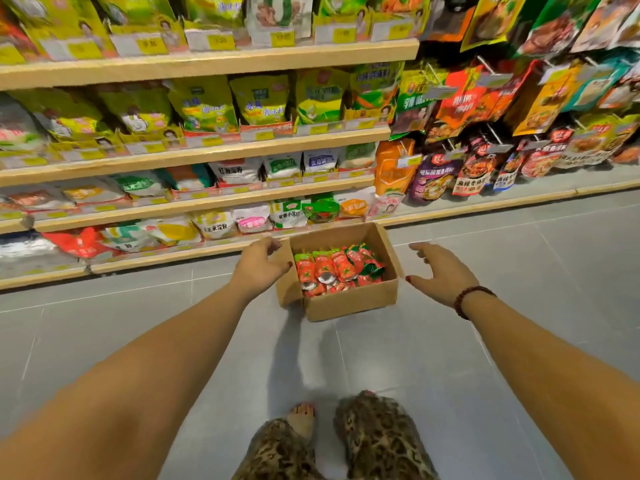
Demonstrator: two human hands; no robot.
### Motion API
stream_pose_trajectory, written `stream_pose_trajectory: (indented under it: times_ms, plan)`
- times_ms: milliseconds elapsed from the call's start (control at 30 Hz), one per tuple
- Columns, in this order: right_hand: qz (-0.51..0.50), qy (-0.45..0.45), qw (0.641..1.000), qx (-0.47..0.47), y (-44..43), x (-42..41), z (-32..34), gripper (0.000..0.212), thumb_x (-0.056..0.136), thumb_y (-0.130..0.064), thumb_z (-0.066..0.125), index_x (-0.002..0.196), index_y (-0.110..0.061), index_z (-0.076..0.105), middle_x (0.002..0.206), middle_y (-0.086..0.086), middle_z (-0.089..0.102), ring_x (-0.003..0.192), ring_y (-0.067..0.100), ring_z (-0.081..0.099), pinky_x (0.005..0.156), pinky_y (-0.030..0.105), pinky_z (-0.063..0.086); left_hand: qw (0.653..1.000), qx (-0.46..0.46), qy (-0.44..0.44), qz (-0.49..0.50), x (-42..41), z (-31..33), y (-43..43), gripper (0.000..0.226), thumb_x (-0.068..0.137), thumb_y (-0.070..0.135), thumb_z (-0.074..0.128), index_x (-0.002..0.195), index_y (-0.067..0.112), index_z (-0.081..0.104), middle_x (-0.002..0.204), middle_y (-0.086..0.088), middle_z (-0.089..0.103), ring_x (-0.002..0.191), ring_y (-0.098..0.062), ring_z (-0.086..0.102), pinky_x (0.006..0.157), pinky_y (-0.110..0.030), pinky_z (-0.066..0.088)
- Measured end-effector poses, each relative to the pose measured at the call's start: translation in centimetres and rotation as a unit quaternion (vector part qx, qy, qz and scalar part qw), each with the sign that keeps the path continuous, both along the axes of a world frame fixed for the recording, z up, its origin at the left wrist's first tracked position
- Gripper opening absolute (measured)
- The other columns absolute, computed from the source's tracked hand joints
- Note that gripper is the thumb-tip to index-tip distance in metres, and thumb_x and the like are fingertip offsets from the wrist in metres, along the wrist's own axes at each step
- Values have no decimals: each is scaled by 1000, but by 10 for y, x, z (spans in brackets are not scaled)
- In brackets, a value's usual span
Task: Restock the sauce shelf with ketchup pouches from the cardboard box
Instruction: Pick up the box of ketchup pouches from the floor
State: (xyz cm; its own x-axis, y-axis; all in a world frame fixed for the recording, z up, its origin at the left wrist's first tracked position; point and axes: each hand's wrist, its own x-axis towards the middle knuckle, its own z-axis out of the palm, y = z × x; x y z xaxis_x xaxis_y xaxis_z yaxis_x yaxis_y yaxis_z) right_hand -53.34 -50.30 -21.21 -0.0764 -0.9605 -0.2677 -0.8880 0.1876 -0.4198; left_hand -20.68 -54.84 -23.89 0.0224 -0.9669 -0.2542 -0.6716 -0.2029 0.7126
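Head view: my left hand (pixel 259 268), fingers loose, is at the left wall of the cardboard box (pixel 349 303); my right hand (pixel 443 275), fingers spread, hangs beside its right; ketchup pouches (pixel 332 271) inside

box (pixel 349 301): on the floor (pixel 519 271), frame centre, before the shelves (pixel 207 202)
pouches (pixel 337 270): inside the box
hands: left hand (pixel 258 268) left of box, right hand (pixel 441 275) right of box

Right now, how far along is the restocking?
Done: the cardboard box sits open on the floor by the shelves. In hand: nothing. The left hand is at the box's left wall, and the right hand is spread beside the box, apart from it. Left: nearly everything. The ketchup pouches fill the box, and none has been lifted out.
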Motion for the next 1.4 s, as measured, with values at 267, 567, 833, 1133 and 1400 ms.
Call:
stream_pose_trajectory:
  times_ms: [267,567,833,1133,1400]
  plan:
    - [54,-15,995,79,-131,-70,-80,60,81,-30,67,134,-24,40,129,7,55,112,26,53,91,39,45,992,78,-31,89,-64,-76,-89,47,77,23,72,120,11,57,122,-8,62,113,-22,56,86,-27,40]
    - [11,-22,986,165,-224,-124,-214,66,83,-27,66,140,-23,32,130,11,53,115,31,52,95,46,45,970,176,-57,157,-111,-210,-133,55,81,31,69,131,20,50,130,-6,56,116,-29,54,93,-41,45]
    - [7,14,971,239,-236,-134,-367,81,87,-33,60,147,-33,5,136,12,43,116,32,49,93,43,47,959,221,-114,138,-117,-355,-145,66,84,28,63,141,36,30,134,-10,49,115,-34,51,90,-44,46]
    - [37,40,974,218,-260,-143,-497,85,90,-26,50,143,-38,-15,136,16,38,94,35,57,76,40,51,941,239,-227,82,-105,-484,-154,103,79,20,69,146,41,-7,158,-14,-3,140,-45,13,102,-58,35]
    - [30,90,976,197,-283,-139,-546,88,85,-29,55,146,-28,-7,110,13,51,66,24,44,58,31,40,921,234,-273,150,-94,-515,-182,114,77,15,69,136,54,-21,157,-15,-3,108,-56,50,80,-55,46]
